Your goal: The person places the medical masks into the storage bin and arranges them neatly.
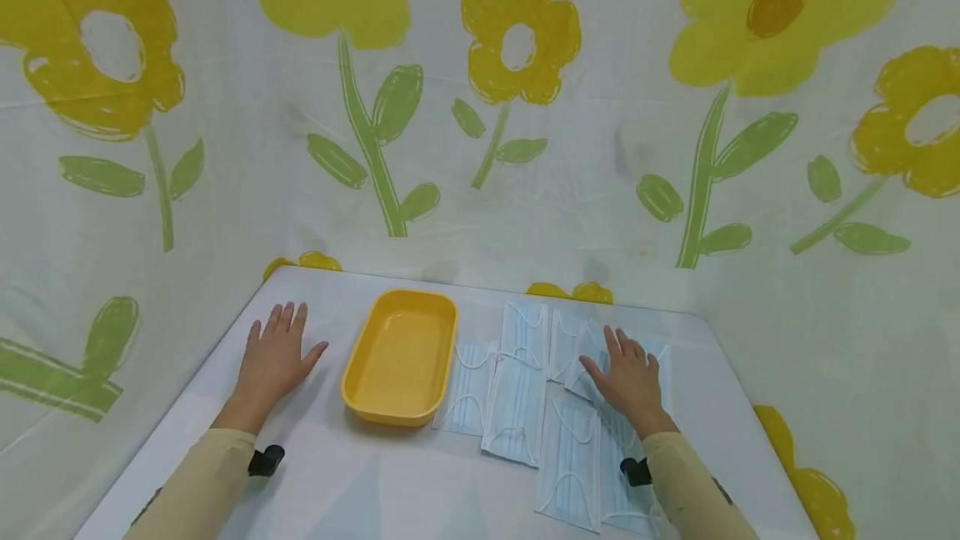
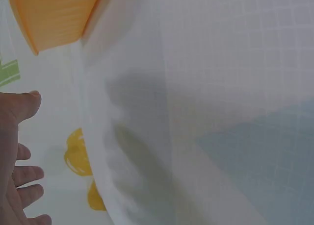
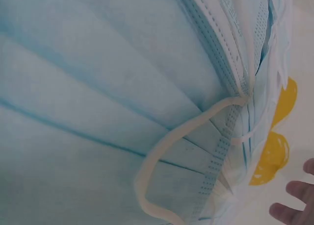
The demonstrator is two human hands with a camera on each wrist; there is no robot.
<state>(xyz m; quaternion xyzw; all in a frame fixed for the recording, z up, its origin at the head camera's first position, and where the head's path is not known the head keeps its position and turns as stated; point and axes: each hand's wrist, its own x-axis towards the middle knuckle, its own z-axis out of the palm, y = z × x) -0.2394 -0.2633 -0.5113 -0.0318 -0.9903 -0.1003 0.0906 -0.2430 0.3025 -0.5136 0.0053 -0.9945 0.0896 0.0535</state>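
Observation:
Several light-blue pleated face masks with white ear loops lie overlapping on the white table, right of centre. A yellow rectangular tray with nothing inside stands to their left. My left hand is to the left of the tray, fingers spread and holding nothing; its shadow falls on the table in the left wrist view. Over the masks on the right is my right hand, fingers extended. Whether it touches them cannot be told. A mask's ear loop appears close up in the right wrist view.
A white cloth printed with yellow flowers and green leaves surrounds the table at the back and sides. Small black devices are strapped at both wrists. The table's far edge runs just behind the tray and masks.

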